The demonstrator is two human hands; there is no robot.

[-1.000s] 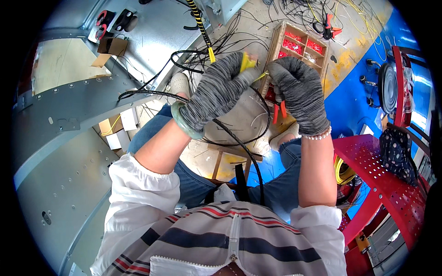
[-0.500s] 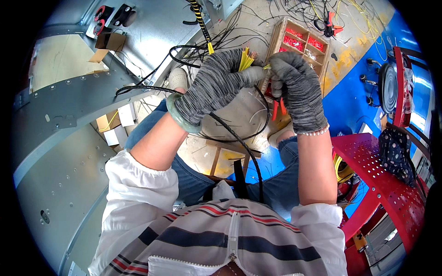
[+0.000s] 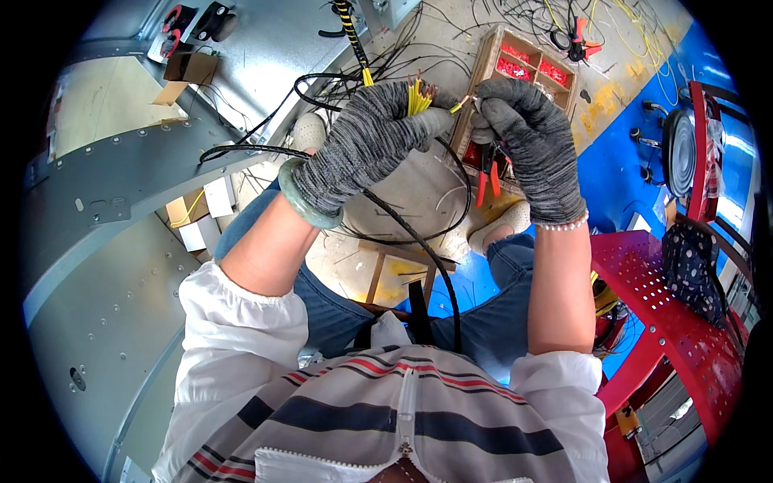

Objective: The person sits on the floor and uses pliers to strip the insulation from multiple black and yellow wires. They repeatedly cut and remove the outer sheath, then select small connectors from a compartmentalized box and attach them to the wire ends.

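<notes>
Both my hands wear grey knitted gloves. In my left hand (image 3: 374,133) is a bundle of thin yellow wires (image 3: 419,98), their bared copper ends pointing up past the thumb. A single yellow wire (image 3: 457,106) sticks out sideways from it toward my right hand (image 3: 519,137). The fingers of the right hand are pinched at this wire's bare tip, on something small and pale that I cannot make out. Below these fingers, red-handled pliers (image 3: 486,183) show at the near end of a wooden compartment box (image 3: 483,68); their jaws are partly hidden.
Red and pale small parts fill the box's compartments. Red-and-black pliers (image 3: 578,42) lie on the floor among wire scraps. A black cable (image 3: 411,229) loops over my lap. Metal cabinet panels (image 3: 105,193) stand left, a red perforated frame (image 3: 644,274) right.
My right hand has moved slightly right and up, away from the left hand. The single yellow wire and its copper tip now show between the hands. The left hand still grips the bundle.
</notes>
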